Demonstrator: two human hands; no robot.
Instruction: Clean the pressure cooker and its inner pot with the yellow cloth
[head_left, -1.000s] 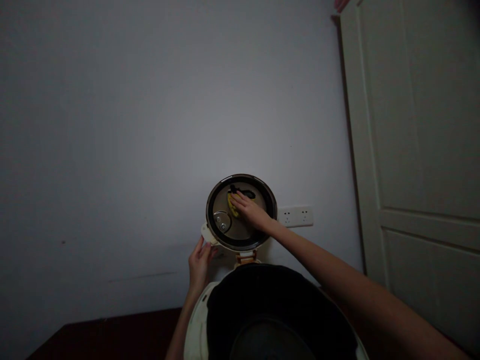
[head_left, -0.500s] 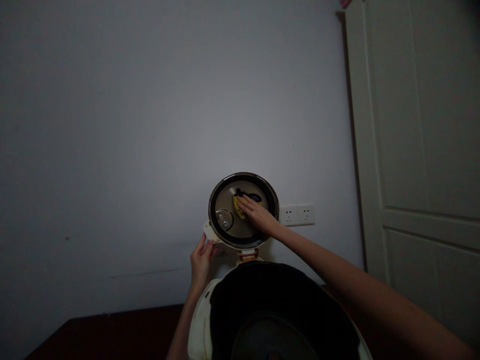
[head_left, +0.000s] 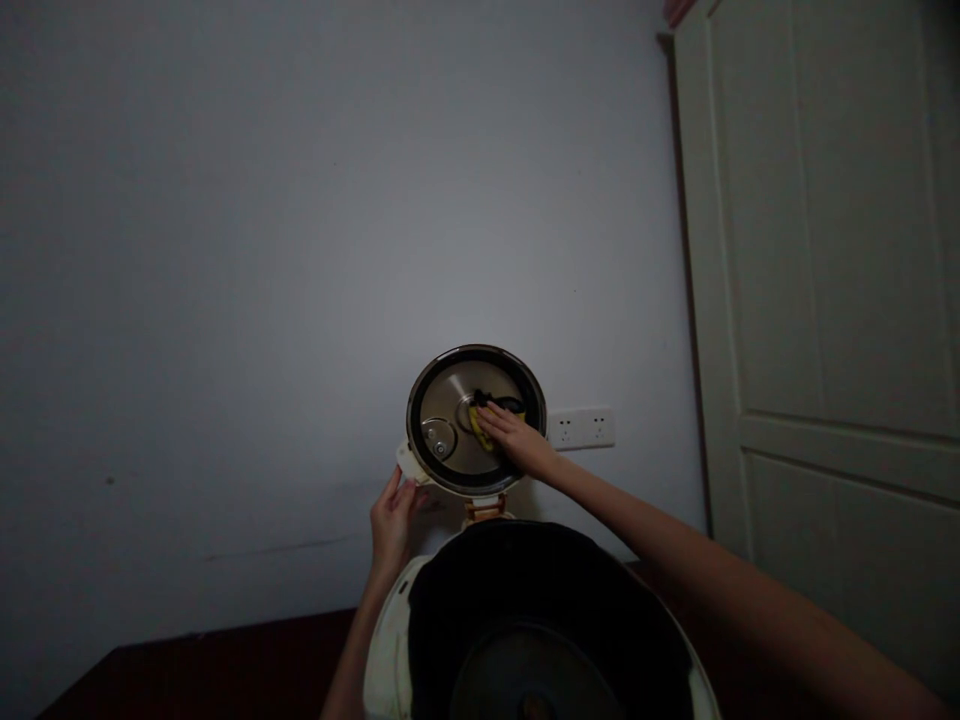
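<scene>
A white cooker [head_left: 388, 640] with a deep dark interior stands in front of me. Its round lid [head_left: 450, 395] is raised at the back on a hinge, and the shiny metal inner face is turned towards me. My left hand [head_left: 394, 515] grips the white tab [head_left: 411, 464] at the lid's lower left edge. Over the right half of the lid, my right hand [head_left: 523, 440] presses a yellow and black cloth [head_left: 480, 430] flat against the metal. Its fingers point left and cover part of the cloth. A small round vent piece [head_left: 439, 440] sits at the lid's lower left.
Behind the lid is a plain pale wall [head_left: 300, 250] with a double wall socket [head_left: 582, 428] just right of the lid. A white panelled door [head_left: 825, 280] stands at the right. The cooker rests on a dark red tabletop [head_left: 225, 665].
My right hand and the cloth have slid slightly down and to the right across the lid. My left hand keeps its grip on the tab. The whole view has shifted a little.
</scene>
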